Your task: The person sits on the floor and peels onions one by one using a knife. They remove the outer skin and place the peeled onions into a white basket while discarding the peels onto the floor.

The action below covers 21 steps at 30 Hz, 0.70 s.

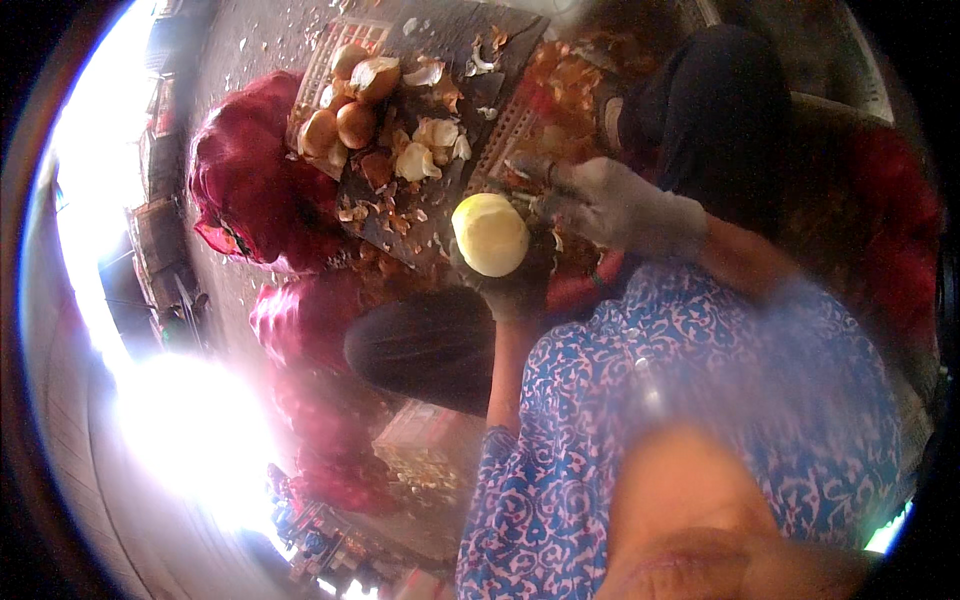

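Bare floor (235, 60) is stretching past bunched red cloth (250, 160) as a gloved right hand (620, 205) is bending its fingers, their grip too blurred to tell, beside the left hand (515, 290), whose fingers are cupping a pale peeled onion (490, 235). Brown onions (356, 125) are lying beyond, near scattered skins (400, 220).

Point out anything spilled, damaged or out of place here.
Thin brown papery onion skins and larger pale peel pieces lie strewn across the flat dark surface, looking untidy rather than gathered. The round yellow peeled onion in the left hand shows no clear damage.
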Available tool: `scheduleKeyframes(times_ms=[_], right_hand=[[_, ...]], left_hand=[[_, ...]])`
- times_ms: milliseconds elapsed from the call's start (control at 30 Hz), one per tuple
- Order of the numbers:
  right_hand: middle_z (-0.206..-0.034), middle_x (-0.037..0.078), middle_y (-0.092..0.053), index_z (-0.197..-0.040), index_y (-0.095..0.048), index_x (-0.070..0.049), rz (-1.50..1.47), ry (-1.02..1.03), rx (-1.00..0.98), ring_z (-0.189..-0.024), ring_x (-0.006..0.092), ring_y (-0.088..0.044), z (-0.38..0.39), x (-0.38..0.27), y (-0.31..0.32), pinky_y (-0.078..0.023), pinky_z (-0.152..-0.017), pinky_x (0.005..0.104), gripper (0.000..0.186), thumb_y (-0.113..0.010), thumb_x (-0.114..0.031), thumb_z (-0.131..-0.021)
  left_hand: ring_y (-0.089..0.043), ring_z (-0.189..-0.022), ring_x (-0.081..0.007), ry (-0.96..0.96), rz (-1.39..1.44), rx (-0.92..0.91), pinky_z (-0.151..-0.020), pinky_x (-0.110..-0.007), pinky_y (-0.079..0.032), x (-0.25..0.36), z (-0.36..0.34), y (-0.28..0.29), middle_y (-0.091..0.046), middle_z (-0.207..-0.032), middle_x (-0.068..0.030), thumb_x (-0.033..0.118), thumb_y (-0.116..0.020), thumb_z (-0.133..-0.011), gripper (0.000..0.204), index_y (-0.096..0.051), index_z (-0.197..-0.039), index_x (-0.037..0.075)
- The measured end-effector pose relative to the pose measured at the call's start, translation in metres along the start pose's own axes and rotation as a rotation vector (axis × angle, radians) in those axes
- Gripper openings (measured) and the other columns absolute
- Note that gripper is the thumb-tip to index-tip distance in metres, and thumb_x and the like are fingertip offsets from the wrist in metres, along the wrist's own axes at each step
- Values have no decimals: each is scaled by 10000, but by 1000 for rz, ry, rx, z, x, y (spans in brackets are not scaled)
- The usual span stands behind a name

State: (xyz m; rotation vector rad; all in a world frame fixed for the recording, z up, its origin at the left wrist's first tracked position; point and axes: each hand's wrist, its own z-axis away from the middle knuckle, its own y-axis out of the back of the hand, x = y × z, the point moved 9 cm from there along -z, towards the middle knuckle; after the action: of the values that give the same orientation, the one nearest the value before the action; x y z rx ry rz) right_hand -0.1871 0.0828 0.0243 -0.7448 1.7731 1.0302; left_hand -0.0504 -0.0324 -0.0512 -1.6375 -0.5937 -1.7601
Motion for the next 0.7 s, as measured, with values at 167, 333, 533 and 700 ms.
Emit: scheduleKeyframes(times_ms=[167, 333, 533, 700], right_hand=[[-1162, 225, -665, -1473, -460, -158, -66, -40, -88, -936, 419, -679, 10, -8, -10, -551, -817, 474, 495, -537, -308, -1007], [-1214, 226, -650, -1457, -491, -182, -197, -50, -118, -1045, 414, -662, 9, -22, -17, -544, -868, 461, 461, -559, -269, -1009], [-1220, 233, -650, -1440, -507, -160, -208, -48, -51, -1139, 397, -633, 11, -22, -9, -527, -919, 433, 436, -557, -243, -1015], [-1193, 240, -659, -1399, -534, -132, -225, -114, -38, -1089, 395, -657, 5, 0, -16, -532, -892, 445, 400, -537, -235, -1013]], left_hand=[[-515, -1246, -254, -44, -160, -6, -1065, -434, -425, 13, -5, -2, -519, -1318, -178, 118, -844, -775, 854, -288, -1423, 68], [-497, -1269, -241, 184, 198, -20, -1086, -433, -412, 4, 2, -11, -502, -1357, -177, 130, -818, -807, 736, -390, -1399, 43], [-593, -1154, -278, -91, -444, -61, -1021, -425, -481, 21, 2, -9, -563, -1313, -128, 180, -786, -833, 619, -472, -1347, 36], [-540, -1239, -292, -21, -522, -169, -1047, -455, -463, 18, 0, -1, -525, -1372, -147, 426, -581, -930, 665, -404, -1433, 29]])
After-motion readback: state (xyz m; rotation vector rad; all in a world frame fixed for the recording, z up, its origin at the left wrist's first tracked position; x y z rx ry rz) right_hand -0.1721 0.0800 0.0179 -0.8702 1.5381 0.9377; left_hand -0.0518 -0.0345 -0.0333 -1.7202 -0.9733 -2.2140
